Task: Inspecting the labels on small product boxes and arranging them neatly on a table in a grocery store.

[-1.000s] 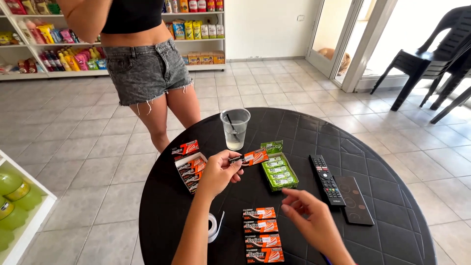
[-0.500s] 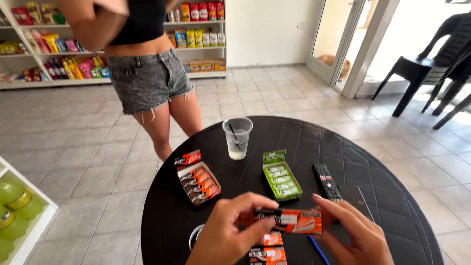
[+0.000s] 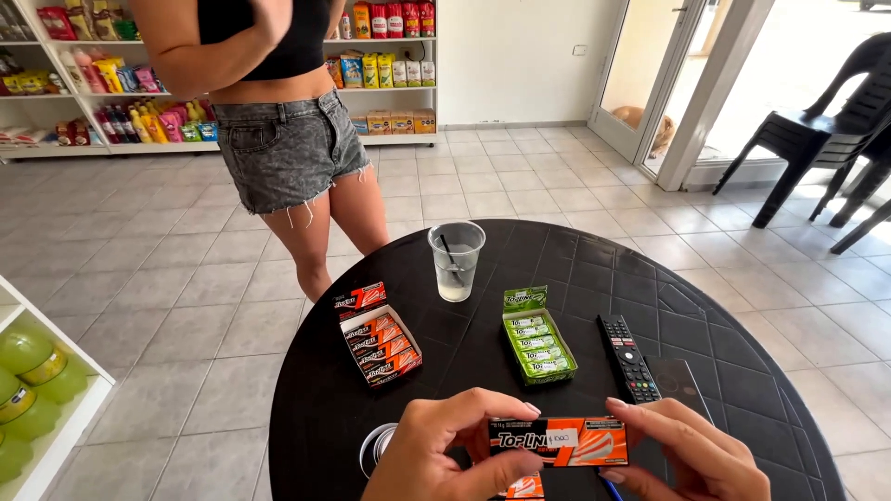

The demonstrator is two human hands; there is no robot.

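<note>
- Gum pack (image 3: 560, 442), orange and black with a small white sticker, is being held level between both hands, low over the near edge of the round black table (image 3: 483, 343).
- Left hand (image 3: 445, 455) is pinching the pack's left end, fingertips curled over the top edge and thumb underneath; right hand (image 3: 691, 455) is pinching the right end the same way.
- Holding by the ends only looks wise, since it is keeping the face and sticker uncovered.
- Just below, another orange pack (image 3: 525, 486) is peeking out, and a clear tape roll (image 3: 376, 448) is lying beside the left wrist.
- Farther out, the orange gum box (image 3: 382, 339) and green gum box (image 3: 538, 341) are sitting open, with a remote (image 3: 629, 357) to the right.
- Beyond them a plastic cup (image 3: 456, 261) is standing, and a person in denim shorts (image 3: 283, 148) is waiting at the table's far side.
</note>
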